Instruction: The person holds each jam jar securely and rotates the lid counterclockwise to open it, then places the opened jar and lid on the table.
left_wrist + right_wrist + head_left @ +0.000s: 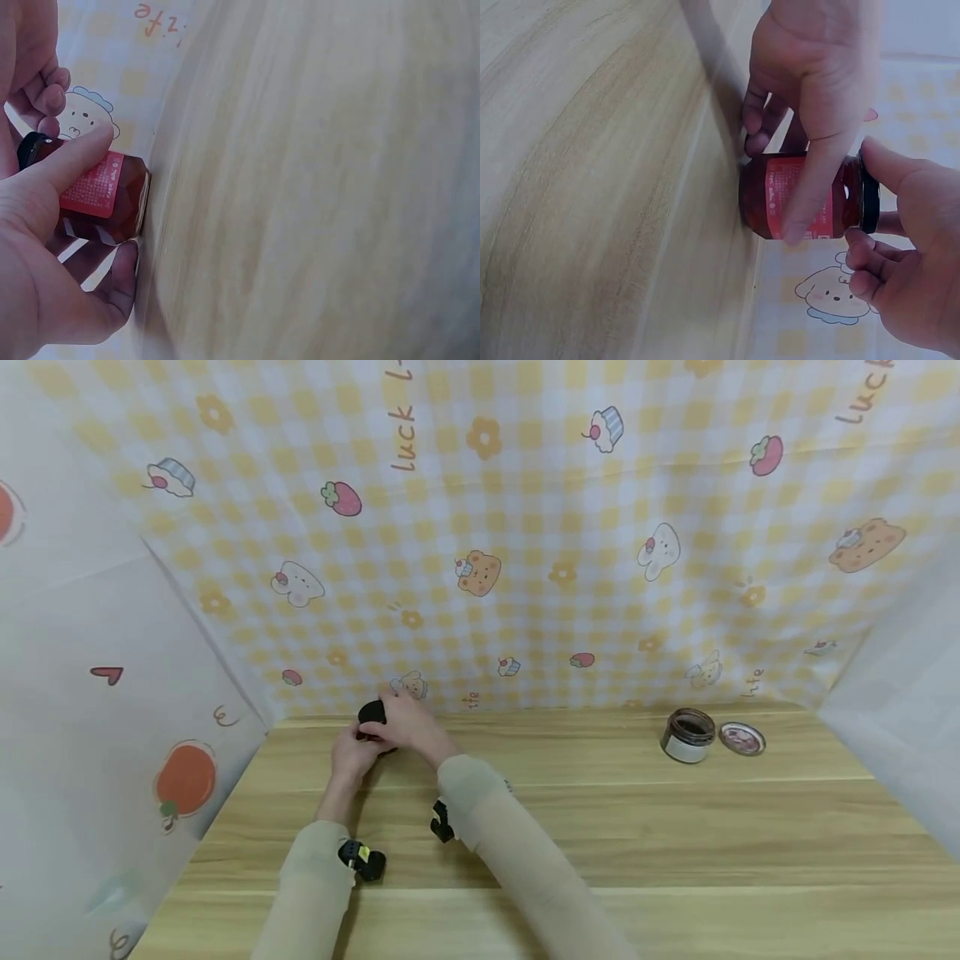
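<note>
A glass jar [754,202] of dark red contents, with a red label [97,187] and a black lid [870,201], stands upright at the back left of the table. My left hand [354,753] grips its body low down, thumb across the label. From above, my right hand [411,723] holds the lid, with the thumb on one side and curled fingers on the other. The lid sits on the jar's mouth. In the head view both hands hide most of the jar.
At the back right of the wooden table [600,835] stands a lidless dark jar [687,747] with a pale label. Beside it lies a round lid [742,739], inner side up. A checked cloth [525,527] hangs right behind the table, and a white sheet [67,693] borders the left.
</note>
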Tool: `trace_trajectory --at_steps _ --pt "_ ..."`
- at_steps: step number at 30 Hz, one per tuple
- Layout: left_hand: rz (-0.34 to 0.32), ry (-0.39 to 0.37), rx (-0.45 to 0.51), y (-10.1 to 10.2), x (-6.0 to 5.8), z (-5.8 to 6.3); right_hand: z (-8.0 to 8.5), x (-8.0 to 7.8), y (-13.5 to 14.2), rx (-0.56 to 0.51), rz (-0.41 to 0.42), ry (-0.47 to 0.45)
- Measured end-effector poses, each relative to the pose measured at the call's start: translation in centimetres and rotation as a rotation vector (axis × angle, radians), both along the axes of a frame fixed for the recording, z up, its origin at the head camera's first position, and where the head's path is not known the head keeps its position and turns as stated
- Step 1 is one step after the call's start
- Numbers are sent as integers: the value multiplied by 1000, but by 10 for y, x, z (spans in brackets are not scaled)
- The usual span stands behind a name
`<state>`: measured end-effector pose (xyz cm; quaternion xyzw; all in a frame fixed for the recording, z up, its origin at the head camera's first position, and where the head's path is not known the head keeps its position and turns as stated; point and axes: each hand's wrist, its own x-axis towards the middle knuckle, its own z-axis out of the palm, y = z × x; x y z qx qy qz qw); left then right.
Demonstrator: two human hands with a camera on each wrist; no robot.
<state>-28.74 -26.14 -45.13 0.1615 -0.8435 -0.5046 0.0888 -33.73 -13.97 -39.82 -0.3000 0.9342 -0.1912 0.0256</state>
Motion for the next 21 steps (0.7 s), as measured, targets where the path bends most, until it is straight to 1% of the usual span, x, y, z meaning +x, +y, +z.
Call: trace_trajectory --at_steps 4,10,16,21 --pt "24 7 -1 3 2 2 -2 1 0 -5 -9 8" --pt "48 27 -43 7 1 3 -4 0 6 -38 1 12" --pt "55 37 -58 7 3 0 -10 0 10 -81 25 22" --pt "54 38 -72 10 5 4 -8 3 16 -148 22 5"
